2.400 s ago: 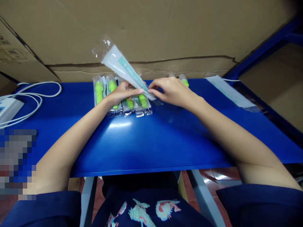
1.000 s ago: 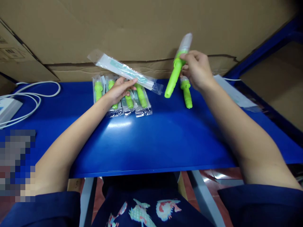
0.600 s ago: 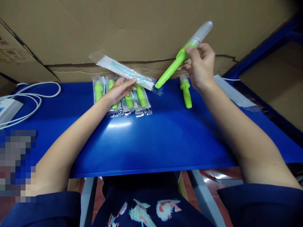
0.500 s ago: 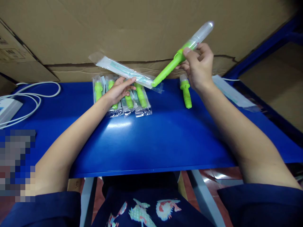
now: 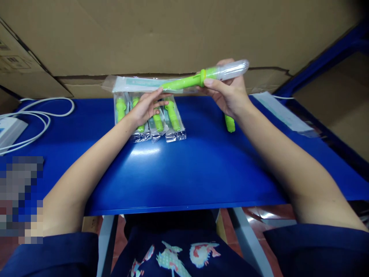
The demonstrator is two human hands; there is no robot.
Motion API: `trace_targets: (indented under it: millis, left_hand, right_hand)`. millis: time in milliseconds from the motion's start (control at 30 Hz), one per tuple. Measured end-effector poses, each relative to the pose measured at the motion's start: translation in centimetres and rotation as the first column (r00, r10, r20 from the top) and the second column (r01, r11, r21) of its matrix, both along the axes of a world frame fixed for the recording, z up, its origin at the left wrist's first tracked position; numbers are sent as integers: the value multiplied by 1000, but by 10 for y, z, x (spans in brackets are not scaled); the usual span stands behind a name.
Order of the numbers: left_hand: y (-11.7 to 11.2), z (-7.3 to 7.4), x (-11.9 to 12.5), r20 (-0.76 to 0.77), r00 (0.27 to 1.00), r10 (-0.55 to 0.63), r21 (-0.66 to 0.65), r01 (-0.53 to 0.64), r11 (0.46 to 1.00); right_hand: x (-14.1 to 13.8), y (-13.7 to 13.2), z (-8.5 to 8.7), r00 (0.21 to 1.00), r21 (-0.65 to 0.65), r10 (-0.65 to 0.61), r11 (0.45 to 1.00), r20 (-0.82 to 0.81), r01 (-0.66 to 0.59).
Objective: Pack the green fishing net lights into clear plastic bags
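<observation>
My left hand (image 5: pixel 147 107) pinches a clear plastic sleeve (image 5: pixel 135 83) and holds it level above the blue table (image 5: pixel 184 165). My right hand (image 5: pixel 227 94) grips a green tool with a clear cap (image 5: pixel 201 79); the tool's green end sits inside the sleeve's open mouth. Below my left hand lies a row of several bagged green tools (image 5: pixel 152 121). Another loose green tool (image 5: pixel 230 124) lies on the table under my right wrist, mostly hidden.
Large cardboard boxes (image 5: pixel 161 38) wall off the back of the table. White cables (image 5: pixel 34 119) and a white device (image 5: pixel 8 130) sit at the far left. A flat empty sleeve (image 5: pixel 284 115) lies at the right. A blue frame rail (image 5: pixel 325 54) runs up the right side.
My right hand lifted a green tool from the table, swung it level, and pushed its green end into the sleeve. My left hand levelled the sleeve.
</observation>
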State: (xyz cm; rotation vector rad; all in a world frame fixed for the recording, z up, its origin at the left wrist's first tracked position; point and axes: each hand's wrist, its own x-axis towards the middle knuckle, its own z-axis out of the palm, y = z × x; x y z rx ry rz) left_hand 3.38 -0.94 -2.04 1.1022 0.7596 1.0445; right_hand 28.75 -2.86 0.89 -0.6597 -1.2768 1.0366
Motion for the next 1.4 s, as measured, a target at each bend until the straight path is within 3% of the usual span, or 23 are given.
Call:
trace_targets:
  millis: [167, 367, 533, 767, 933, 1167, 1400]
  left_hand:
    - [3, -3, 0, 35, 999, -2, -3, 2, 1000]
    - [9, -5, 0, 29, 999, 34, -22, -33, 999]
    - [13, -6, 0, 66, 995, 76, -64, -72, 995]
    - [17, -10, 0, 96, 990, 102, -54, -97, 994]
    - [12, -7, 2, 49, 993, 108, -40, -106, 994]
    - [3, -4, 2, -9, 998, 58, 9, -58, 998]
    - [3, -2, 2, -23, 998, 63, 6, -63, 998]
  right_hand:
    - [6, 0, -5, 971, 123, -19, 992, 240, -11]
    - [8, -9, -2, 883, -29, 54, 999, 466, -45]
    - [10, -11, 5, 912, -153, 141, 984, 384, -87]
    - [21, 1, 7, 919, -143, 78, 989, 386, -24]
    - [18, 3, 5, 958, -129, 84, 990, 275, -49]
    - [19, 3, 2, 884, -105, 85, 994, 460, -41]
    - [17, 3, 1, 854, -97, 58, 995, 517, -9]
